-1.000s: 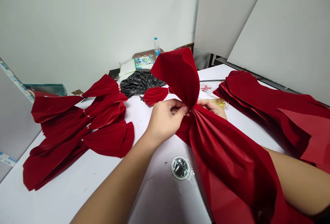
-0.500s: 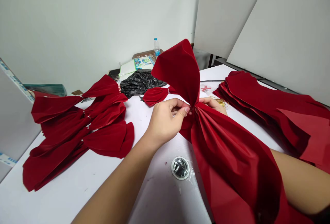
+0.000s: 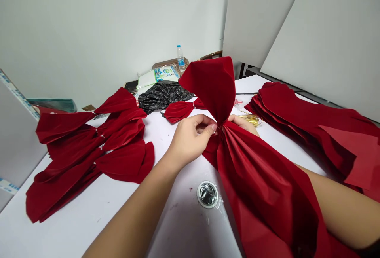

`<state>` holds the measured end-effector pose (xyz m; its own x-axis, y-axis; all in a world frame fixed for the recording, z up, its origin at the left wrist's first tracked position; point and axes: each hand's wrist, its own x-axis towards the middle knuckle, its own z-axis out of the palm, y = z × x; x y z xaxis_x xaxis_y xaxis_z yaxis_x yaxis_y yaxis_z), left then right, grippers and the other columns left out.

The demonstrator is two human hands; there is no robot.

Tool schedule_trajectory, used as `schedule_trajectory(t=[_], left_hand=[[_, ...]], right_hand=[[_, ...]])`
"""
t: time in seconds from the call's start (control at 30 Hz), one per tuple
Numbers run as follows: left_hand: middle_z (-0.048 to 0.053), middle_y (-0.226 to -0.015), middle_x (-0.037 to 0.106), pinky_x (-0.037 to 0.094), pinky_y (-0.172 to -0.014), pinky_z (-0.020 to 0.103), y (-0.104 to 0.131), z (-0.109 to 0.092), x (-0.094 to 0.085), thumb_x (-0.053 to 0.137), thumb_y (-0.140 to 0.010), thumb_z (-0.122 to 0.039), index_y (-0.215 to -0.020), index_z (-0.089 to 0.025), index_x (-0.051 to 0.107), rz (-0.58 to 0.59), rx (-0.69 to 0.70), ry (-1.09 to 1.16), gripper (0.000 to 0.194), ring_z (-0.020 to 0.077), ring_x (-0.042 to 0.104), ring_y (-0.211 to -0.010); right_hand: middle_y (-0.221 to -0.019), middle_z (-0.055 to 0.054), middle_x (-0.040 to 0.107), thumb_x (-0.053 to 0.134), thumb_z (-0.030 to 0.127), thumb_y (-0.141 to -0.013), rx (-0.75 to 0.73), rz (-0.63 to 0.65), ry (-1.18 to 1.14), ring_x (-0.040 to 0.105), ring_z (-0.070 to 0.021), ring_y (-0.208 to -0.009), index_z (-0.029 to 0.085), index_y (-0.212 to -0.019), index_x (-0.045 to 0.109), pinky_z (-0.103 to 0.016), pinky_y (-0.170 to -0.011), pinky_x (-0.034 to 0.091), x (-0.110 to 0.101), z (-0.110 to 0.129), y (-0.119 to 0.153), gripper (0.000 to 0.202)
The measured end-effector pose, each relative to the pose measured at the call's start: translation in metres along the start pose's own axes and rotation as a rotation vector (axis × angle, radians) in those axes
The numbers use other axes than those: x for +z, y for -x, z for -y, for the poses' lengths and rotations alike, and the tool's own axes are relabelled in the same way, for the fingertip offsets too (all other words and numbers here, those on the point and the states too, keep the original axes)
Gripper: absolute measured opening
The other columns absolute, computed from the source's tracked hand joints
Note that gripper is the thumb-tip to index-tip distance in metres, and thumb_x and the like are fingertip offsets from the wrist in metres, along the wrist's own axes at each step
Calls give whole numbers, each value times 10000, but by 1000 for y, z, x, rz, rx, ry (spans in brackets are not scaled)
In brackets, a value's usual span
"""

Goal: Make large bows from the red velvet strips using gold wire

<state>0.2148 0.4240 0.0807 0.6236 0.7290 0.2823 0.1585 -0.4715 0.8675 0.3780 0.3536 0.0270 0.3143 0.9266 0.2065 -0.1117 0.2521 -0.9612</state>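
Observation:
Both hands pinch the gathered middle of a large red velvet bow piece (image 3: 258, 186). My left hand (image 3: 190, 139) grips the pleated waist from the left with thumb and fingers. My right hand (image 3: 245, 122) holds the same waist from the far side and is mostly hidden by the fabric. One lobe of the bow piece stands up above the hands; the other fans down over my right forearm toward me.
A pile of finished red bow pieces (image 3: 89, 147) lies at the left, a stack of flat red fabric (image 3: 311, 123) at the right. Gold wire ties (image 3: 252, 119), a small red bow (image 3: 178, 110), a black plastic bag (image 3: 162, 93), a water bottle (image 3: 179, 57) and a metal-capped hole (image 3: 208, 194) in the white table (image 3: 89, 218) are nearby.
The upright lobe of the bow piece swung up and right, then settled lower and broader. Both hands stayed pinched at the waist, shifting only slightly.

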Motion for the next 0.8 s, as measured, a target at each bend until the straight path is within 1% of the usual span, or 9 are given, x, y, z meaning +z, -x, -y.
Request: schedule_trajectory(t=[0.07, 0.13, 0.2, 0.23, 0.37, 0.47, 0.6, 0.7, 0.8], left_hand=[[39, -898, 766, 569, -738, 279, 0, 2, -2, 620, -879, -139, -885, -166, 710, -38, 103, -79, 94, 170, 716, -818], [29, -923, 749, 546, -743, 269, 1, 2, -2, 561, -834, -42, -889, -176, 707, -88, 217, -174, 206, 164, 693, -856], [24, -906, 728, 530, -739, 267, 2, 2, -2, 513, -766, 22, -840, -178, 695, -94, 296, -235, 281, 162, 673, -866], [24, -889, 717, 527, -731, 267, 3, 2, -1, 512, -754, 23, -812, -177, 685, -88, 317, -245, 271, 162, 664, -854], [29, -858, 692, 532, -691, 258, 5, -1, 2, 579, -814, -74, -795, -174, 657, -76, 333, -232, 128, 153, 645, -805], [28, -874, 696, 536, -689, 254, 5, -2, 3, 605, -808, -87, -849, -171, 648, -86, 288, -221, 103, 142, 650, -776], [33, -865, 688, 538, -703, 272, 4, 1, 2, 652, -834, -149, -827, -169, 656, -69, 275, -239, 21, 147, 642, -765], [36, -851, 687, 516, -725, 287, 3, 3, 2, 648, -870, -169, -794, -173, 652, -47, 309, -284, 77, 162, 639, -799], [30, -832, 687, 498, -722, 284, 3, 3, 3, 627, -877, -145, -795, -175, 640, -54, 317, -284, 89, 154, 629, -771]], right_hand=[[-814, -33, 738, 842, 477, -720, 18, 20, -25, 711, -210, -745, 227, -850, 682, -340, -721, 598, 1, -1, 0, 324], [-801, -27, 737, 827, 500, -751, 43, 21, -63, 708, -190, -721, 224, -848, 664, -317, -710, 595, 1, 0, 2, 334], [-823, -26, 742, 824, 496, -770, 47, 16, -86, 705, -173, -726, 220, -860, 653, -292, -708, 590, 2, 1, 4, 337], [-836, -26, 745, 830, 486, -771, 37, 16, -82, 702, -166, -730, 219, -869, 654, -279, -706, 586, 1, 2, 6, 334], [-842, -25, 740, 844, 459, -770, -12, 13, -47, 681, -144, -723, 210, -869, 667, -248, -708, 574, 0, 4, 8, 321], [-809, -8, 722, 865, 442, -750, 25, 7, -66, 659, -129, -690, 212, -872, 661, -230, -685, 563, 1, 5, 8, 331], [-686, 37, 647, 925, 401, -656, 37, -31, -91, 568, -94, -580, 205, -804, 639, -214, -653, 550, 7, 8, 8, 377], [-656, 47, 621, 971, 350, -546, 34, -36, -75, 529, -89, -546, 200, -782, 648, -220, -624, 544, 10, 11, 7, 427], [-639, 44, 621, 960, 375, -557, 58, -32, -82, 530, -92, -528, 201, -783, 657, -227, -599, 538, 9, 12, 6, 416]])
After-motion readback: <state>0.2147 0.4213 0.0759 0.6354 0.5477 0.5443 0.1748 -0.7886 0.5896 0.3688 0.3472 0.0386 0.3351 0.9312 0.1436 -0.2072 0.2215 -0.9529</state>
